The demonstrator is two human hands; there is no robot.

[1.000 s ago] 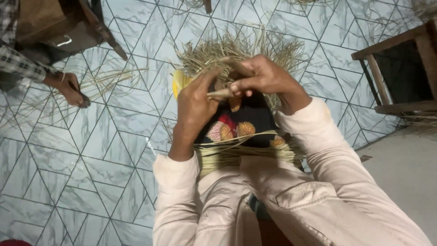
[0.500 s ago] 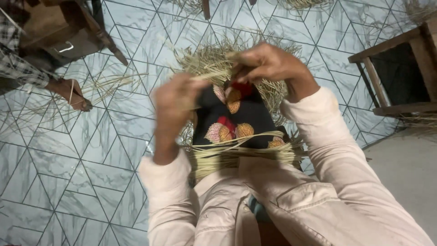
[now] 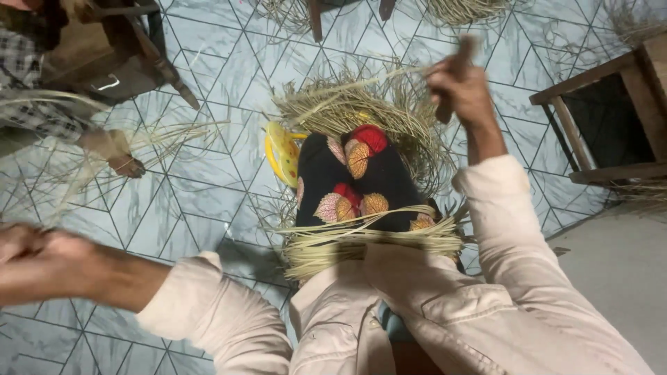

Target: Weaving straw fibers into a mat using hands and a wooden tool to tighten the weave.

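Straw-coloured grass is what both hands are working: the right hand point(image 3: 458, 83) is raised and clenched on a dark stick-like handle and on the end of a long dry grass strand point(image 3: 354, 87), which runs tight from it down and across toward the left; the left hand point(image 3: 31, 260) is flung far out to the left, blurred, apparently closed, though whether on the strand's other end I cannot tell. Between them, a black floral cloth point(image 3: 358, 180) covers the lap, with a bundle of grass strips point(image 3: 368, 239) laid across it and a loose heap point(image 3: 361, 104) on the tiled floor point(image 3: 174, 201) beyond. Pulled this hard, the brittle strand could snap or slip free, and the swinging left arm passes close to another person's foot point(image 3: 114, 154).
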